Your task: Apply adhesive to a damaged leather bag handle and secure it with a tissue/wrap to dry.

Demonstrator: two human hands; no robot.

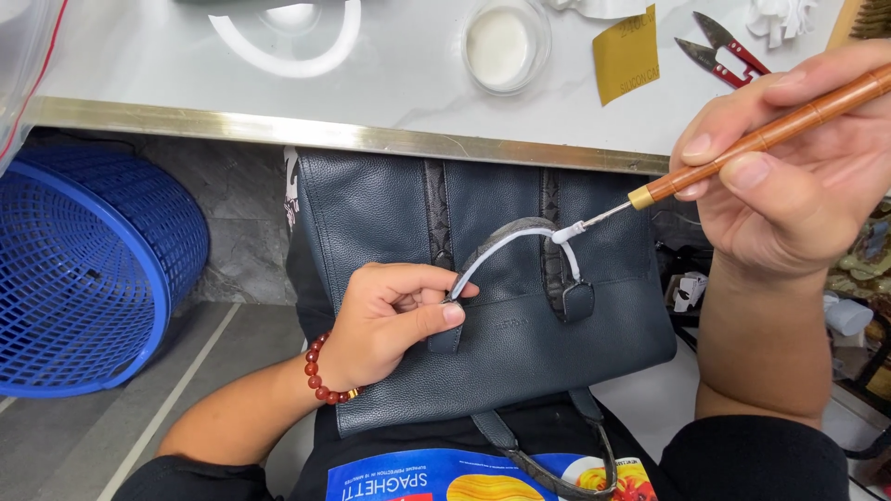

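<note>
Left hand (390, 320) pinching bag handle (520, 237), right hand (789, 176) gripping wooden-handled applicator (742, 148) at handle edge, dark leather bag (483, 306), blue basket (83, 278) left, thread snips (719, 51), white paste jar (501, 42) on worktop (186, 74).

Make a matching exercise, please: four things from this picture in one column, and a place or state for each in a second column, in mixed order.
Things:
1. left hand
2. right hand
3. snips
4. blue basket

Places or states:
A. lying on the white table top, beside a yellow sheet
B. pinching the bag's handle near its left end
C. on the floor under the table edge, tipped on its side
D. holding a wooden-handled tool whose tip touches the white edge of the handle

Pairs: 1-B, 2-D, 3-A, 4-C
</note>
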